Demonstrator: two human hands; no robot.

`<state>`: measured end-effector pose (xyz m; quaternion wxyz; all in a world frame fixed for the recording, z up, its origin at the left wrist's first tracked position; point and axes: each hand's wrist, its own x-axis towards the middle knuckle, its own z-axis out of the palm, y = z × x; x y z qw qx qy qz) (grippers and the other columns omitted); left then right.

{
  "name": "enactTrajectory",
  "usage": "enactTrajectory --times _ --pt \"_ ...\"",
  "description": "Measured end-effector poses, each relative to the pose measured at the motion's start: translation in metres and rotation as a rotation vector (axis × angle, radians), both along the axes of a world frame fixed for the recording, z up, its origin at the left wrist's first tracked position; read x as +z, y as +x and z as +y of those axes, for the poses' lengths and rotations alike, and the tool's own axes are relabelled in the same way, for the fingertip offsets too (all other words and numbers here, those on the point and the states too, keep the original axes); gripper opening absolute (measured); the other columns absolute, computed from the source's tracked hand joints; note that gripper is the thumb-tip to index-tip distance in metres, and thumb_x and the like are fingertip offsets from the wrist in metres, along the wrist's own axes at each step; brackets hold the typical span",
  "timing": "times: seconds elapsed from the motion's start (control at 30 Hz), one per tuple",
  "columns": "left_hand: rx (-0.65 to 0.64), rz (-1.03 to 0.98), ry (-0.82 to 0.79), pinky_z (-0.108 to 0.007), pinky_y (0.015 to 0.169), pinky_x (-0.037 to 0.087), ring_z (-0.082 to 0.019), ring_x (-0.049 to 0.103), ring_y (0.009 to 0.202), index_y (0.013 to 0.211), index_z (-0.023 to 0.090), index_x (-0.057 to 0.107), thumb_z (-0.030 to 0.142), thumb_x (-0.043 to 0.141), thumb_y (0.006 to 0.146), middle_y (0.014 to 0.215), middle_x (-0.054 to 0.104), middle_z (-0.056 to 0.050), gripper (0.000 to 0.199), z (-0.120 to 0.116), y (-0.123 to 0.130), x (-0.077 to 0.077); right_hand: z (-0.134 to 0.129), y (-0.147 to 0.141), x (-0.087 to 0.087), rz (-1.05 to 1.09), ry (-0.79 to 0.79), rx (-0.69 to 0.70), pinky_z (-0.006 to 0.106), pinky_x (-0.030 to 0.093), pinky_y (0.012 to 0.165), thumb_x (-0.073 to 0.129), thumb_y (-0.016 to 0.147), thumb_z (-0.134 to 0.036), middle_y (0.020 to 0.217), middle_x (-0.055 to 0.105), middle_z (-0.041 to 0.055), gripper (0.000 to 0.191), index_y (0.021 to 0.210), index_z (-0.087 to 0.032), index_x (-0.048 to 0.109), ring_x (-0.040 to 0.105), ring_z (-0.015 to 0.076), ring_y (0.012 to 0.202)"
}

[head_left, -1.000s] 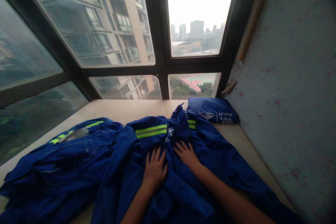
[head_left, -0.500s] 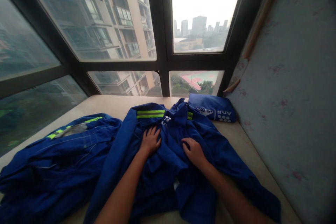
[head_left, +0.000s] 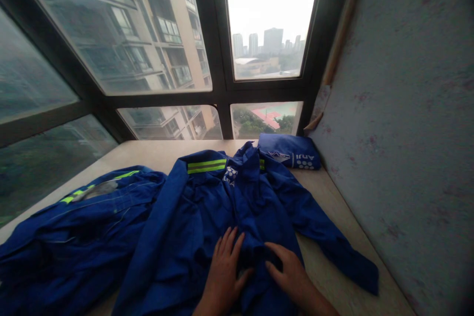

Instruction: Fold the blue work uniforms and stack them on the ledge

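Across the lower centre, a blue jacket (head_left: pixel 242 210) is spread; its smoothing seems under way. The left hand (head_left: pixel 225 267) is laid wide on it, the right hand (head_left: pixel 292 276) loosely curved, thumb apart. Flat, outward pressure appears called for where creases are seen.

Likely a high-rise home: floral wallpaper (head_left: pixel 388 158) beside large dark-framed windows (head_left: pixel 221 96), looking down on treetops (head_left: pixel 245 123) and across at an apartment block (head_left: pixel 159 24).
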<state>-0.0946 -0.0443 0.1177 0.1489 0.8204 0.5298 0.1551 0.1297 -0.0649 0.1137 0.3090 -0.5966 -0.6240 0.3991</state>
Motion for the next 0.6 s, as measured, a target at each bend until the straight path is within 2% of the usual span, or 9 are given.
enactTrajectory --times 0.13,0.23,0.33,0.43,0.5,0.6 --pt "0.073 -0.004 0.083 -0.056 0.110 0.044 -0.031 0.043 0.140 0.138 0.029 0.056 0.027 0.057 0.087 0.149 0.050 -0.009 0.051 -0.020 -0.003 -0.019 -0.009 0.002 0.005 0.007 -0.033 0.047 0.045 0.042 0.110 0.058 0.077 -0.028 0.127 0.068 0.0097 0.046 0.121 -0.022 0.071 0.060 0.0300 0.122" --pt "0.067 -0.070 0.129 -0.052 0.105 0.050 -0.031 0.053 0.132 0.126 0.027 0.066 0.019 0.054 0.084 0.140 0.059 -0.010 0.045 -0.032 -0.009 -0.023 -0.014 0.007 0.001 0.066 -0.051 -0.011 0.045 0.044 0.107 0.062 0.075 -0.033 0.121 0.071 0.0087 0.043 0.115 -0.023 0.073 0.063 0.0309 0.117" --pt "0.090 -0.186 0.127 -0.045 0.102 0.054 -0.027 0.060 0.125 0.122 0.026 0.068 0.012 0.049 0.083 0.135 0.063 -0.010 0.046 -0.044 -0.020 -0.016 -0.013 0.018 0.000 0.219 -0.075 -0.127 0.044 0.047 0.101 0.066 0.073 -0.040 0.111 0.074 0.0090 0.038 0.106 -0.021 0.073 0.065 0.0316 0.111" --pt "0.154 -0.259 0.152 -0.041 0.102 0.054 -0.024 0.062 0.121 0.122 0.027 0.068 0.013 0.049 0.085 0.134 0.063 -0.009 0.044 -0.054 -0.033 -0.001 -0.009 0.027 0.005 0.418 -0.108 -0.275 0.045 0.048 0.098 0.072 0.069 -0.047 0.109 0.073 0.0111 0.042 0.102 -0.020 0.069 0.065 0.0331 0.110" --pt "0.170 -0.272 0.191 -0.042 0.104 0.053 -0.023 0.061 0.122 0.124 0.029 0.066 0.012 0.048 0.086 0.136 0.062 -0.007 0.045 -0.060 -0.037 0.010 -0.009 0.027 0.009 0.581 -0.143 -0.328 0.044 0.050 0.095 0.076 0.067 -0.049 0.111 0.071 0.0117 0.050 0.106 -0.020 0.067 0.065 0.0329 0.110" --pt "0.203 -0.268 0.229 -0.044 0.106 0.051 -0.023 0.057 0.127 0.131 0.031 0.061 0.013 0.044 0.089 0.141 0.057 -0.006 0.048 -0.070 -0.032 0.020 -0.016 0.019 0.012 0.792 -0.189 -0.330 0.042 0.053 0.087 0.079 0.064 -0.051 0.109 0.071 0.0101 0.064 0.118 -0.021 0.061 0.067 0.0308 0.101"
